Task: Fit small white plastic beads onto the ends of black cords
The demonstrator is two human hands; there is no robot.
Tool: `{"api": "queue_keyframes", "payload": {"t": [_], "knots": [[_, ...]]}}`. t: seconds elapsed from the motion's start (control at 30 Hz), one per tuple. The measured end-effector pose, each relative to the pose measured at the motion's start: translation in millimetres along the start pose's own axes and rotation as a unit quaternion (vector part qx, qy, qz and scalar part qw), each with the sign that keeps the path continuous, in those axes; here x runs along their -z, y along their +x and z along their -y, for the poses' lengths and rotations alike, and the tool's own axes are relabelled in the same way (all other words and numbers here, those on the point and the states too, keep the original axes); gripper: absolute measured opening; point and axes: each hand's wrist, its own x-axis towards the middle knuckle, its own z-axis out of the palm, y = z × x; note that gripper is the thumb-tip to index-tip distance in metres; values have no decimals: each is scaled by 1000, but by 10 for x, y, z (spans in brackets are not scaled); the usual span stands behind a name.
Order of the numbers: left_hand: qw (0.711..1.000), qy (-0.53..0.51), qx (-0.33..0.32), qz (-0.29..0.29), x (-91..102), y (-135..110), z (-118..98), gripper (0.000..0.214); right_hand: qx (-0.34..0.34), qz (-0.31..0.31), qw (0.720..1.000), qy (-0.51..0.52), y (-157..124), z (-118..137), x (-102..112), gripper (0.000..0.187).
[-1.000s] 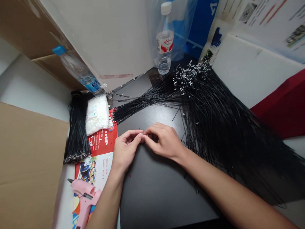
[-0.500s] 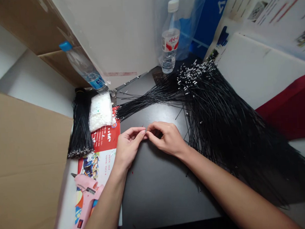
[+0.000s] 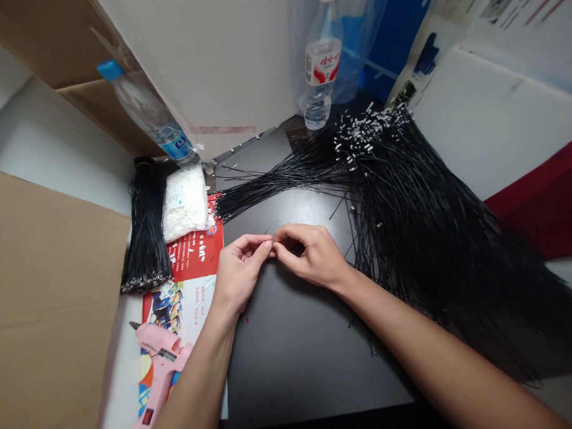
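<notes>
My left hand [image 3: 239, 275] and my right hand [image 3: 310, 254] meet fingertip to fingertip above the black mat [image 3: 295, 358]. Both are pinched shut on a tiny piece at the end of a thin wire; it is too small to name. To the right lies a big fan of thin black wires [image 3: 432, 234] with small white tips at the far end. A narrower bunch of black wires [image 3: 270, 184] points left just beyond my hands.
A tied black wire bundle [image 3: 146, 232] and a white bag of small parts [image 3: 185, 202] lie at the left. A pink glue gun [image 3: 155, 375] rests on a printed sheet. Cardboard [image 3: 50, 310] stands at the left. Two water bottles [image 3: 322, 63] stand behind.
My hands have stayed pinched together with only small finger shifts. The view has moved slightly, nothing else has moved.
</notes>
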Motion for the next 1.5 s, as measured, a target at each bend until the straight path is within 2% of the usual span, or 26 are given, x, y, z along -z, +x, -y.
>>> {"api": "queue_keyframes", "payload": {"t": [0.3, 0.43, 0.53, 0.63, 0.7, 0.77, 0.87, 0.93, 1.0, 1.07, 1.17, 1.27, 1.37, 1.4, 1.43, 1.5], "knots": [[1000, 20, -13, 0, 4, 13, 11, 29, 1, 3, 1000, -16, -13, -19, -34, 11], [1000, 8, -13, -6, 20, -1, -30, 30, -1, 27, 999, -43, 12, 14, 7, 13], [999, 9, -43, -25, 77, -19, -120, 28, -13, 49, 992, -120, 12, 133, 161, 16], [996, -19, -70, -58, 161, -35, -208, 25, -74, 82, 978, -175, -43, 333, 382, 18], [994, -24, -84, -65, 197, -49, -235, 23, -120, 128, 967, -184, -91, 493, 528, 20], [995, 10, -93, -40, 197, -67, -235, 21, -156, 171, 956, -180, -124, 663, 669, 25], [988, 112, -101, 20, 173, -105, -230, 21, -193, 191, 942, -199, -99, 876, 923, 26], [973, 195, -123, 20, 203, -132, -258, 24, -220, 180, 930, -231, -20, 911, 1142, 26], [939, 301, -163, -44, 306, -152, -314, 23, -267, 146, 914, -267, 91, 798, 1382, 24], [888, 402, -194, -109, 466, -163, -373, 21, -315, 64, 892, -319, 203, 538, 1599, 20], [834, 502, -148, -175, 706, -169, -406, 23, -246, -32, 865, -436, 318, 48, 1788, 28], [794, 569, -95, -193, 845, -158, -351, 18, -172, -65, 841, -509, 396, -230, 1737, 29], [786, 586, -69, -185, 892, -121, -272, 14, -163, -40, 818, -551, 530, -146, 1433, 24], [791, 581, -65, -183, 897, -107, -254, 15, -163, -21, 821, -547, 595, -63, 1279, 26], [796, 574, -59, -182, 899, -94, -243, 17, -140, 3, 839, -526, 667, 27, 1103, 25], [802, 569, -43, -177, 895, -75, -239, 21, -67, 52, 890, -448, 821, 190, 703, 17]]}}
